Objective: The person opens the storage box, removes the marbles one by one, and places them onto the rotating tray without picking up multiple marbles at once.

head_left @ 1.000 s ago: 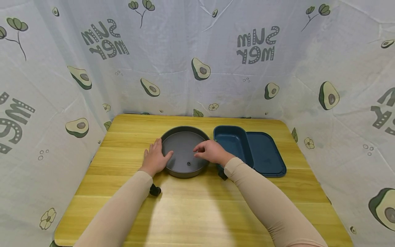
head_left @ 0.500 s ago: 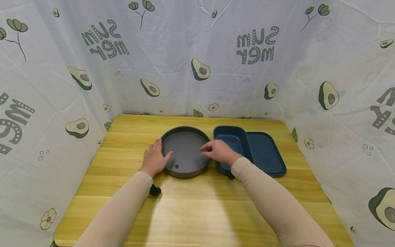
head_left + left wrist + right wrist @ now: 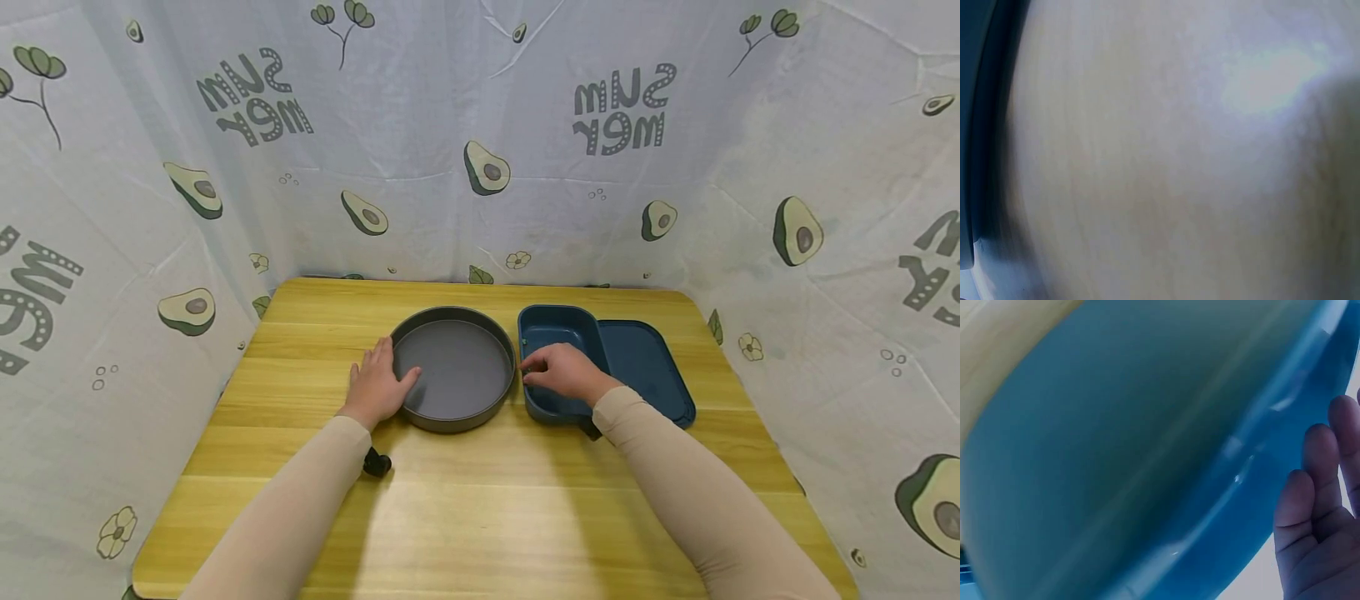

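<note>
A round, dark grey pan (image 3: 452,367) sits on the table in the head view. My left hand (image 3: 375,387) rests on its left rim, fingers spread and thumb reaching over the inside. To the right stands a deep blue rectangular container (image 3: 558,323). Over its left side hangs my right hand (image 3: 567,371), thumb and index finger apart near the left wall. A dark speck lies by the thumb tip, too small to identify. The right wrist view has loosely bent fingers (image 3: 1319,450) beside the blue wall. No hand shows in the left wrist view.
Right of the container lies a flat blue lid-like tray (image 3: 647,367). A black device (image 3: 377,462) shows under the left wrist, another black piece (image 3: 591,428) under the right. The wooden table (image 3: 457,517) ends at a printed curtain (image 3: 420,125).
My right hand has moved right, from over the pan to over the blue container. A small dark round thing rolled left in the pan and is now out of sight. My left hand stays put.
</note>
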`<move>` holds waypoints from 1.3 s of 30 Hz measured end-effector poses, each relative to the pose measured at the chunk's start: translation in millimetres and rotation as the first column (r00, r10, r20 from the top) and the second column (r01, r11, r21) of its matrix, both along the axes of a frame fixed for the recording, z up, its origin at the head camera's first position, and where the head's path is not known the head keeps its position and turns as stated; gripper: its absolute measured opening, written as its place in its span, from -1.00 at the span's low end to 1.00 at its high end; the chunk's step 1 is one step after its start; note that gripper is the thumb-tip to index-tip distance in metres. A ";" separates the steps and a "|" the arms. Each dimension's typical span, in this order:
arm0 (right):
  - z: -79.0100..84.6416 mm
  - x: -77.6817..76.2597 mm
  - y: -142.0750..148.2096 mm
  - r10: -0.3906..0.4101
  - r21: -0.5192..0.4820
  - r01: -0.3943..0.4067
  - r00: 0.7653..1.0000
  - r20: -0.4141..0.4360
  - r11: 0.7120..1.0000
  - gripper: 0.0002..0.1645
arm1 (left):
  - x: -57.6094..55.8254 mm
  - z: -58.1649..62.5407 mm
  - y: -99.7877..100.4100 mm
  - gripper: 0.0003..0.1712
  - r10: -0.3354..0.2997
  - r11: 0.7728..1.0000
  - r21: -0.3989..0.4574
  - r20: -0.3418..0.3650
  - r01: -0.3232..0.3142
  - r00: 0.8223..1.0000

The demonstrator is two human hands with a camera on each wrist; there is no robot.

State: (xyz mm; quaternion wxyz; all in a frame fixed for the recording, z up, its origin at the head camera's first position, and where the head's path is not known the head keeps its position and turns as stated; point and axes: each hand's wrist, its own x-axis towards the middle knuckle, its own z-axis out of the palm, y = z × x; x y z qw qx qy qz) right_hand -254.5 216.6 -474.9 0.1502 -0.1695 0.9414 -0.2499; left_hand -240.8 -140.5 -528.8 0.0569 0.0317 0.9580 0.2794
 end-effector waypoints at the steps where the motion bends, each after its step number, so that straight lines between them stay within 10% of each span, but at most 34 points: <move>1: -0.4 0.1 2.3 0.001 0.006 -0.001 1.000 -0.002 1.000 -0.66 | 0.0 0.0 -0.1 0.10 -0.001 1.000 0.002 0.000 0.001 1.000; 39: -20.0 0.7 39.5 0.132 0.287 -0.157 0.986 0.104 0.945 -0.88 | -0.4 -1.6 -0.3 0.10 0.000 1.000 0.005 0.001 0.000 1.000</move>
